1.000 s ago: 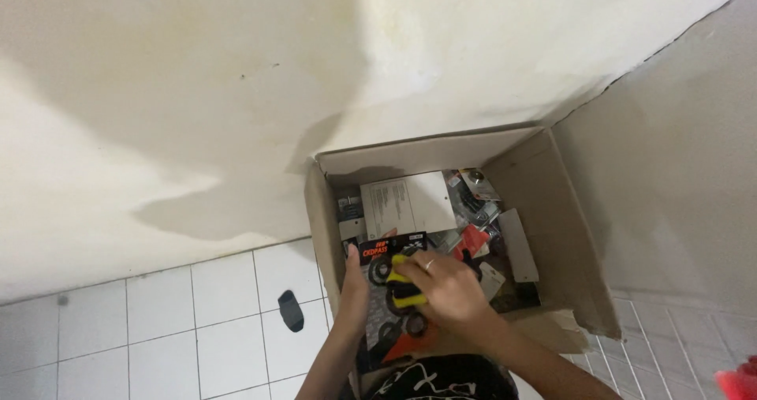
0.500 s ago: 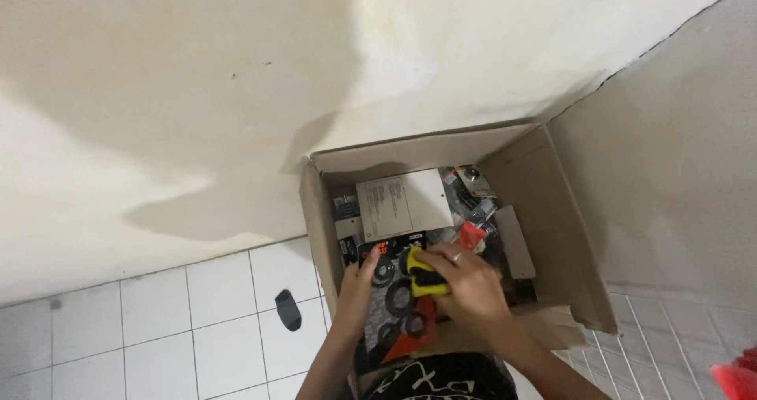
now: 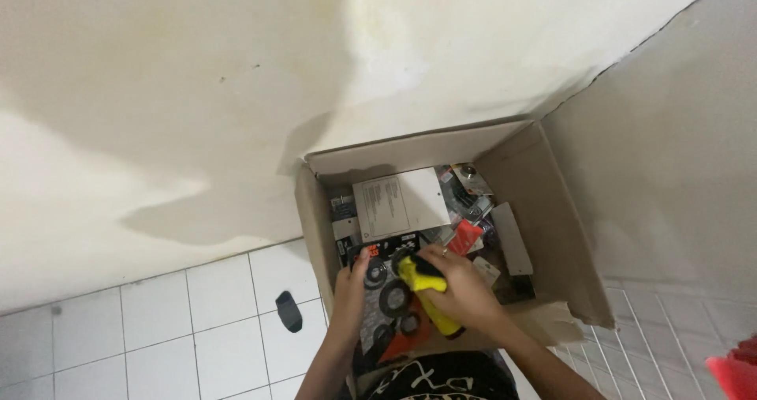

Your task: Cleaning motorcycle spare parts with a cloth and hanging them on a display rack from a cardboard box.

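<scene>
An open cardboard box (image 3: 552,211) stands on the white tiled floor in a wall corner. My right hand (image 3: 461,285) is inside it, closed around a yellow and black tool (image 3: 430,293). My left hand (image 3: 351,289) grips the left edge of a flat black package with round black rings (image 3: 390,297) that lies in the box. A white printed sheet (image 3: 398,203) rests on top of the contents toward the back. A small red item (image 3: 465,236) lies just beyond my right hand.
Several small packaged parts (image 3: 473,191) fill the back right of the box. A dark small object (image 3: 289,311) lies on the floor tiles left of the box. A red thing (image 3: 737,372) shows at the lower right edge. Walls close in behind and right.
The view has shifted slightly. My right hand has slid back toward me with the yellow tool, and my left hand stays on the black package.
</scene>
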